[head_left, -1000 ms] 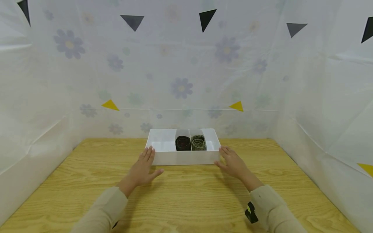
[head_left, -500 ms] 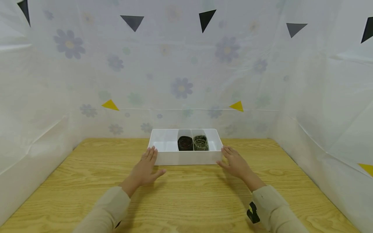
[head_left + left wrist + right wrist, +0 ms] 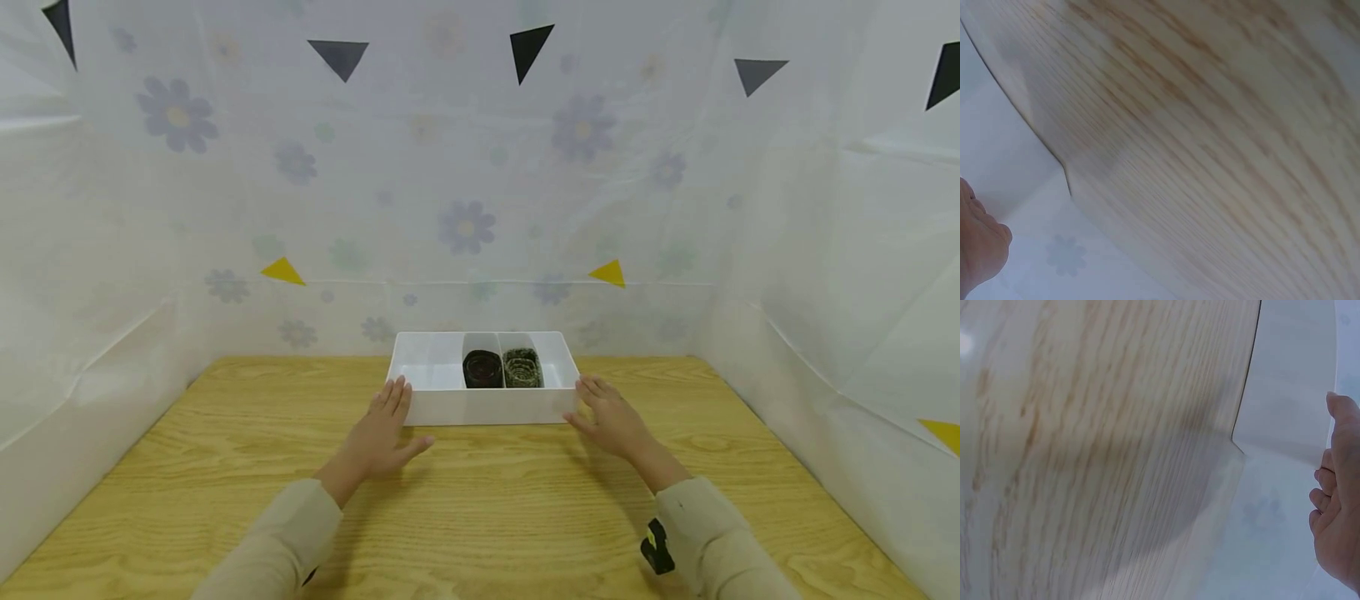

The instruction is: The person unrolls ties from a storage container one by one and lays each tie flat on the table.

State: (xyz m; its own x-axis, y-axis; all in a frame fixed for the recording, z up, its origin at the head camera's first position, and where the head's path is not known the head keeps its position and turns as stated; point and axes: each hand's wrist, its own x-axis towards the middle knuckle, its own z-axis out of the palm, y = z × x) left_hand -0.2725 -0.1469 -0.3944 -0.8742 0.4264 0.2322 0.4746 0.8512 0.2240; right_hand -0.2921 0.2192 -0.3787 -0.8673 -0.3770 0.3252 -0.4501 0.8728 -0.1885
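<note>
A white divided box (image 3: 450, 408) stands at the back of the wooden table. In its middle compartments sit a black roll (image 3: 482, 369) and, right beside it across a divider, a mottled grey-green roll (image 3: 522, 368). My left hand (image 3: 378, 433) lies at the box's front left corner, fingers extended and thumb spread along the front. At the opposite front corner, my right hand (image 3: 611, 417) touches the box with extended fingers, its thumb near the front wall. The right wrist view shows this hand beside the box's pale wall (image 3: 1291, 381); the left wrist view catches only part of the left hand (image 3: 984, 244).
The wood-grain table (image 3: 495, 517) stretches toward me. A white flower-printed sheet (image 3: 465, 167) hangs close behind the box, with more sheeting at both sides. Black, grey and yellow triangles (image 3: 283, 271) mark the sheets. A small black device (image 3: 657, 546) sits at my right cuff.
The box with both rolls has slid a little to the right along the table. Both hands have moved right with it, staying at its front corners.
</note>
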